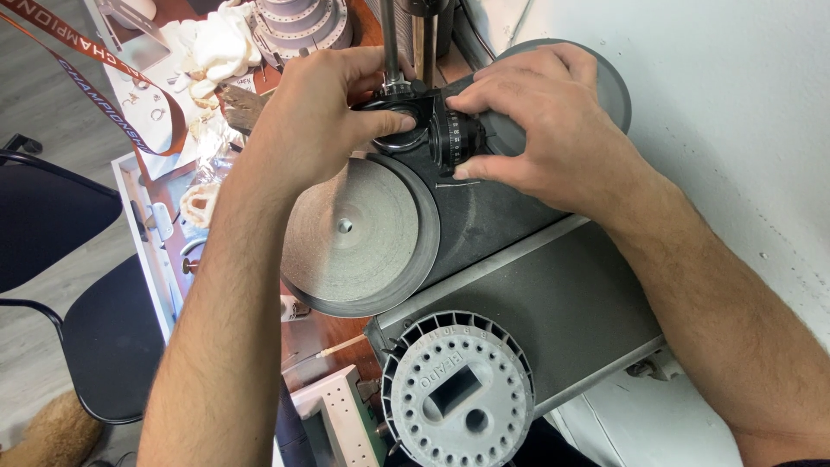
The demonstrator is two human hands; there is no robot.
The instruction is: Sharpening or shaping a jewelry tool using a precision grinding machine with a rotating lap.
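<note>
My left hand (316,121) grips a small black fixture (399,117) on an upright metal rod (390,43), with the thumb laid across its round top. My right hand (540,130) pinches the black graduated knob (454,138) on the same fixture between thumb and fingers. Both sit just above a grey round grinding disc (354,229) on a dark grey machine (553,303). A thin metal pin (458,183) lies on the machine's top below the knob.
A grey round slotted holder with a ring of holes (456,393) stands at the machine's front. Behind are a stepped grey cone (303,26), white cloth (216,43), a brown ribbon (112,95) and small rings. A black chair (78,285) is at left, a white wall (735,104) at right.
</note>
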